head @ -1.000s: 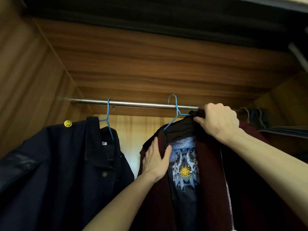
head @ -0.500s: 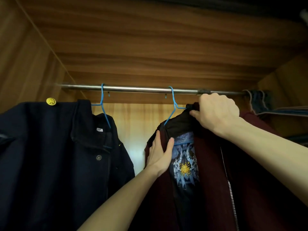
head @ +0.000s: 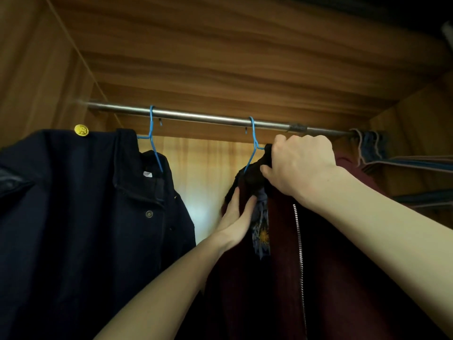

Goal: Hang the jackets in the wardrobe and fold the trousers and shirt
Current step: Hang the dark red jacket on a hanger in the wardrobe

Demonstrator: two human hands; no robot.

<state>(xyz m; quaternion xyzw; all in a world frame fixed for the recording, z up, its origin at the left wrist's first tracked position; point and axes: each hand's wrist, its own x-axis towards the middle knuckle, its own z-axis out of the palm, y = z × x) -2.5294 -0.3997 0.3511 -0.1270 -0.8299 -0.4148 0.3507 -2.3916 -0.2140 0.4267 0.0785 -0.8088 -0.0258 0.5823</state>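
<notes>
Gripping maroon jacket [head: 331, 278] collar, R hand [head: 297, 163]

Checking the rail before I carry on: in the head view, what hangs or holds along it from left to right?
Navy jacket → its blue hanger → second blue hanger → right hand gripping the maroon jacket collar → bunch of empty hangers at the far right.
</notes>
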